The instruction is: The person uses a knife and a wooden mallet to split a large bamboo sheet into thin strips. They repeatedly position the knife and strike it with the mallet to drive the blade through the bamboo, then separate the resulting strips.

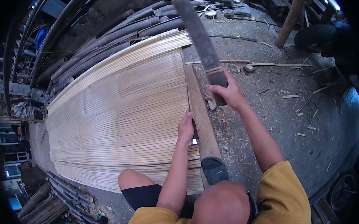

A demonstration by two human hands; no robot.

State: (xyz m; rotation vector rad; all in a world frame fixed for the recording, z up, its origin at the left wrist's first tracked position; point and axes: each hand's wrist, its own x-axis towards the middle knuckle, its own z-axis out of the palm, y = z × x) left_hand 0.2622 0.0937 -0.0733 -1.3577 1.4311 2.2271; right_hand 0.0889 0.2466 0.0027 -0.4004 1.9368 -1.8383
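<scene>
My right hand [233, 90] is wrapped round the dark handle of a machete [199, 38]. Its broad, worn blade is raised and points up and to the left. Closed on a black-handled knife [195, 133], my left hand [185, 129] rests at the right edge of a large panel of pale bamboo strips [123, 97]. The knife's thin dark blade seems to run along that edge; its tip is hard to make out. A long wooden plank [201, 113] lies along and partly under the strip ends, with my foot in a dark shoe [213, 170] at its near end.
Long bamboo poles [110, 39] are stacked beyond the panel, and more poles [67, 195] lie at the lower left. Offcuts and shavings [290, 96] litter the concrete floor to the right. A wheel [343, 189] stands at the right rim, and a wooden post [290, 22] at the upper right.
</scene>
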